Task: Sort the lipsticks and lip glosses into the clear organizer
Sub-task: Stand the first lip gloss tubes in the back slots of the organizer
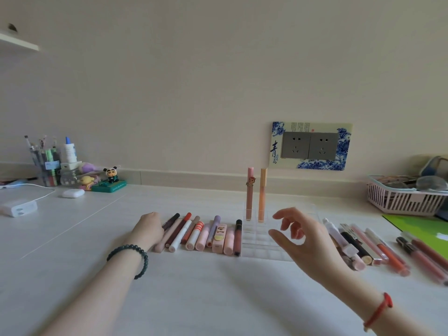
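A clear organizer (257, 241) with a grid of small compartments stands on the white desk. Two tall tubes stand upright in its back row: a pink one (250, 192) and an orange one (262, 194). Left of it lies a row of several lipsticks and glosses (206, 235). Right of it lies another row of several tubes (363, 246). My left hand (150, 227) rests at the left end of the left row, fingers curled on a dark tube (171, 221). My right hand (303, 235) hovers over the organizer's right side, fingers spread and relaxed, holding nothing.
A pink basket (404, 200) with items sits at the far right, beside a green mat (426, 229). At the back left stand a pen cup (46, 169), small figurines (110, 180), a white earbud case (72, 193) and a charger (18, 208) with a cable.
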Available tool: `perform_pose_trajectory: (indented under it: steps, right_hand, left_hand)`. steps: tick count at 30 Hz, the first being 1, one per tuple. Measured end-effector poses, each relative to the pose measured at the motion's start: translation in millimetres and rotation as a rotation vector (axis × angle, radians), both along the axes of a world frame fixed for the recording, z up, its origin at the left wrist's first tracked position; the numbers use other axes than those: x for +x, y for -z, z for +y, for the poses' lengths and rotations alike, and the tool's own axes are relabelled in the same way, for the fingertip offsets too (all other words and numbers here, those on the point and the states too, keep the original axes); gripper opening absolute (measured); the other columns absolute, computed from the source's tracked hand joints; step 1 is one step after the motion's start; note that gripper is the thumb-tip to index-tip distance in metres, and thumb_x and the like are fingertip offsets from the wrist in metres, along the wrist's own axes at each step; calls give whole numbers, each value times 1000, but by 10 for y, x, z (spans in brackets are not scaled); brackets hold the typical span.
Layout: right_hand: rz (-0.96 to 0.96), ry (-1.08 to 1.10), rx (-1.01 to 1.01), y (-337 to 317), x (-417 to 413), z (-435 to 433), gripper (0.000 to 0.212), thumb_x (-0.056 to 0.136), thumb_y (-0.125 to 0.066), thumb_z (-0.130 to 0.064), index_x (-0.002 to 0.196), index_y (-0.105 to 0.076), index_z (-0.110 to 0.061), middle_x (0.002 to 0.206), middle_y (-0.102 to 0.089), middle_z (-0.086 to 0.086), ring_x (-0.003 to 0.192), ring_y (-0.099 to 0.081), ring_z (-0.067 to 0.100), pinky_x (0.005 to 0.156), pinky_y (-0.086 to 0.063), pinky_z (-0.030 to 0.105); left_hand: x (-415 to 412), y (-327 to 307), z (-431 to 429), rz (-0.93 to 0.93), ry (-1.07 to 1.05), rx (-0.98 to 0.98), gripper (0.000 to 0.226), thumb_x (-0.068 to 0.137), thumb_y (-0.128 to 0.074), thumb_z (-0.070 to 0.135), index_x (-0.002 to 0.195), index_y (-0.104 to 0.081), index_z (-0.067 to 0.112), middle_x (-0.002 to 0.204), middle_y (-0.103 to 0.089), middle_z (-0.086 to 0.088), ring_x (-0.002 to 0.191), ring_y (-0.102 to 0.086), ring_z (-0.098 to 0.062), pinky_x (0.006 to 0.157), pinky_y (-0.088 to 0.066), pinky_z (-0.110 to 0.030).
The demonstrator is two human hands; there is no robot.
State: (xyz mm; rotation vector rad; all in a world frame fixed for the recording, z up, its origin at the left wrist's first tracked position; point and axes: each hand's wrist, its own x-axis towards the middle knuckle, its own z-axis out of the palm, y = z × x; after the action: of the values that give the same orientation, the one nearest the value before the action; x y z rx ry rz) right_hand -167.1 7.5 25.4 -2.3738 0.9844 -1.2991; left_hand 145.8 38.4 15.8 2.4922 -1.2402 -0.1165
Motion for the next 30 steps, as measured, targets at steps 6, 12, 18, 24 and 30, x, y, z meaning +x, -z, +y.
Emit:
perform_pose_trajectory:
  steps: [6,12,18,24,30]
  right_hand:
    - [5,-59,96,-76,-25,50,16,78,-67,-22,92,-61,-24,71,-60,-9,60,-53,5,59,-44,14]
    - [-68,-133,212,-253,36,74,27,81,-64,-25,106,-60,-19,85,-65,-8,73,-63,4,67,-52,15]
    - [-183,-115,257,-450,61,-16,27,85,-59,-26,109,-59,-13,88,-68,0,74,-67,13,74,-56,34]
    - [-240,-76,236,-605,-8,-213,11,84,-61,-18,94,-58,-14,82,-67,1,72,-67,18,71,-57,35]
    - [-224,-27,189,-680,-24,-453,13,83,-61,-15,95,-61,-10,86,-69,6,73,-68,18,74,-57,36]
  left_hand:
    - [-138,-162,125,407,143,-338,28,92,-49,12,117,-58,4,107,-65,-11,94,-60,-20,79,-46,-29]
    - [-939,-409,160,940,547,-592,19,93,-46,5,104,-60,10,88,-67,3,70,-66,-7,65,-54,-22]
    - [-1523,-459,12,908,705,-639,20,91,-51,8,91,-61,25,90,-68,1,83,-65,-10,74,-54,-20]
    - [-1753,-479,-225,788,748,-712,26,88,-57,12,82,-64,36,85,-69,13,91,-65,-7,84,-53,-25]
    - [-1814,-566,-435,559,729,-794,13,85,-62,15,90,-69,25,88,-72,7,87,-66,-6,79,-49,-12]
